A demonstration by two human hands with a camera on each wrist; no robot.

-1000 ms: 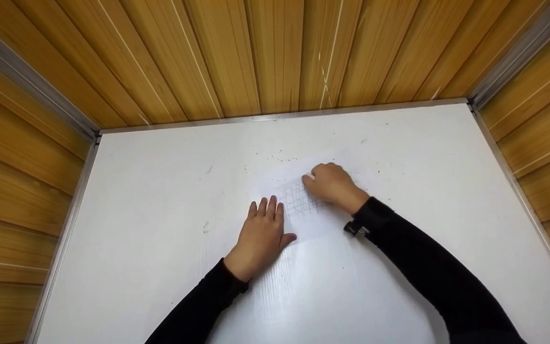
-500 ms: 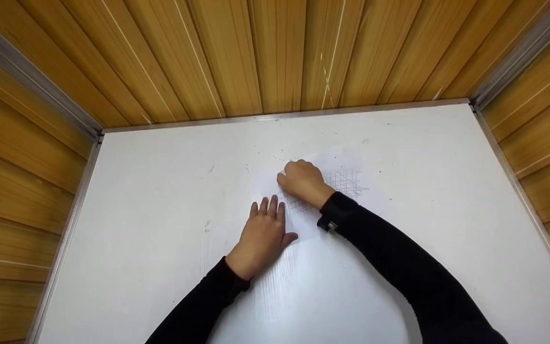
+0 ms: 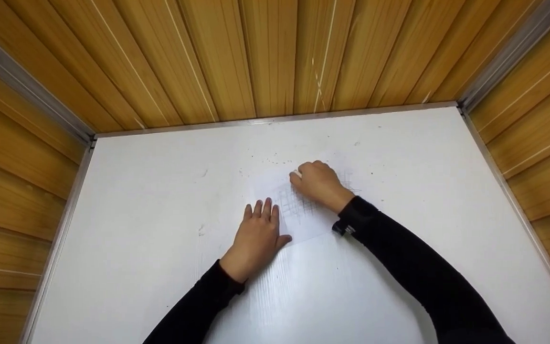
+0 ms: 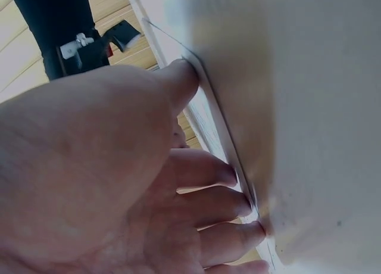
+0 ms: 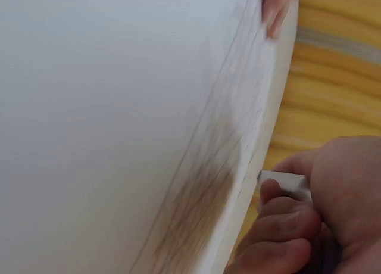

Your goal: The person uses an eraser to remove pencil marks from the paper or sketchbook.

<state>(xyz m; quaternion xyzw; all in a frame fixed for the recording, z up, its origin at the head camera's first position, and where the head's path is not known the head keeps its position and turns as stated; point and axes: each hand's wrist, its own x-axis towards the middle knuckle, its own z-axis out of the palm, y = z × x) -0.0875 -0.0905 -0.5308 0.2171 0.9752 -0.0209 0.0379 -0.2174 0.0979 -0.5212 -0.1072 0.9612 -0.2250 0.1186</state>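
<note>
A white sheet of paper (image 3: 311, 228) with a grid of crossing pencil lines (image 3: 290, 198) lies on the white table. My left hand (image 3: 255, 236) rests flat at the sheet's left edge, fingers straight and thumb out to the side; the left wrist view shows its thumb and fingertips (image 4: 241, 205) along the paper's edge. Over the middle of the pencil grid, my right hand (image 3: 320, 182) grips a small white eraser (image 5: 289, 181) between thumb and curled fingers. The right hand and wrist cover part of the grid, with lines showing on both sides.
Small dark crumbs (image 3: 277, 160) are scattered on the table (image 3: 151, 200) beyond the paper, with a few smudges farther left. Wood-patterned walls (image 3: 275, 57) with metal edge strips close off the table's back and both sides.
My right hand with the eraser swept left across the grid, then came back part of the way right. My left hand stays in place on the paper; the head view has shifted slightly.
</note>
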